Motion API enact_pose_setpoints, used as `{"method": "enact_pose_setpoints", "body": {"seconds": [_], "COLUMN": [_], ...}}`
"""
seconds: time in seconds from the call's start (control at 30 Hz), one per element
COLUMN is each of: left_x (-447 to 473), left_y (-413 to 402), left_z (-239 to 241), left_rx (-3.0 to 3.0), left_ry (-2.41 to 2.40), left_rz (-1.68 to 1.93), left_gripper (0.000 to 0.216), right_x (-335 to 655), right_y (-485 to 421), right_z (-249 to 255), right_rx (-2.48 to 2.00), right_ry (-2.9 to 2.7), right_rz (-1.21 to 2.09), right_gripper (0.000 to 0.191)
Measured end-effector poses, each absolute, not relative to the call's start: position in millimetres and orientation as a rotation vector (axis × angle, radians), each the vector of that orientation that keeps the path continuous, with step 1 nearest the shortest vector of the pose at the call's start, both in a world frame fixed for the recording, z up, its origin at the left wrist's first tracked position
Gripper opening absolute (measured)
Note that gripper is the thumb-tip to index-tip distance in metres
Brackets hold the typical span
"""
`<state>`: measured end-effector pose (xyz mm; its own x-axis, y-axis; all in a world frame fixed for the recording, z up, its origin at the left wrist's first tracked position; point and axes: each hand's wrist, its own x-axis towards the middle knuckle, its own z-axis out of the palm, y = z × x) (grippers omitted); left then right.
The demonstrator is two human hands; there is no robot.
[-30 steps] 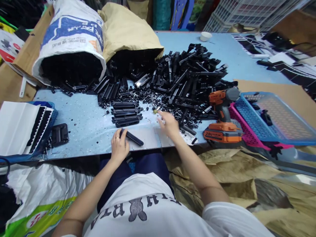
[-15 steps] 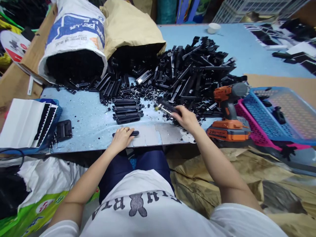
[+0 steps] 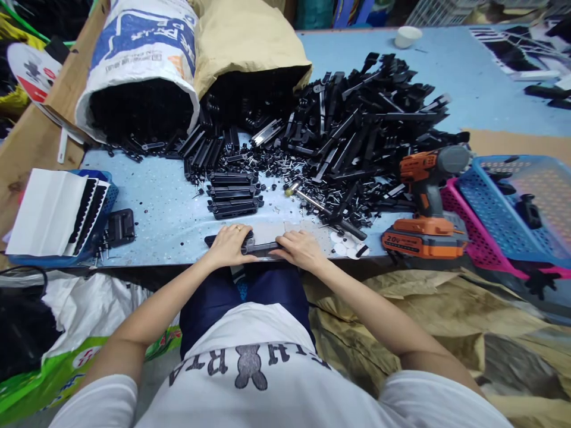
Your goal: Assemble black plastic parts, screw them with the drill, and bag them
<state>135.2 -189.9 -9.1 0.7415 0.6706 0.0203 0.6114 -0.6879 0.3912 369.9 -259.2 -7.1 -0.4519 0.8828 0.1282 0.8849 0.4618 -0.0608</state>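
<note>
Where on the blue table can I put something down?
Try the back right of the blue table, between the big black pile, white cup and striped sheets. A patch between the black case and black stack is free except tiny bits. Crowded: around the hammer and drill, and up front, where left hand and right hand hold black parts.

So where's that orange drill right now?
In the head view, the orange drill stands upright near the front edge of the table, to the right of the right hand, between the pile of black parts and the pink basket.
</note>
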Motion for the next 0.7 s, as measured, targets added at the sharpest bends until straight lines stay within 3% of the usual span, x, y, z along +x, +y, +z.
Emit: {"method": "enact_pose_setpoints", "body": {"seconds": [0.2, 0.4, 0.7], "left_x": [128, 125, 134], "left_y": [-196, -194, -193], "left_z": [-20, -19, -15], "left_rx": [2.574, 2.536, 2.468], "left_ry": [1.025, 0.954, 0.997], "left_rz": [0.481, 0.642, 0.432], "left_gripper": [0.050, 0.043, 0.047], "right_x": [359, 359, 369], "right_y": [-258, -248, -245], "right_z": [14, 29, 13], "right_rx": [-1.511, -1.446, -1.455], "right_ry": [-2.531, -2.609, -2.600], "right_rz": [-0.291, -0.222, -0.175], "right_gripper": [0.041, 0.042, 0.042]}}
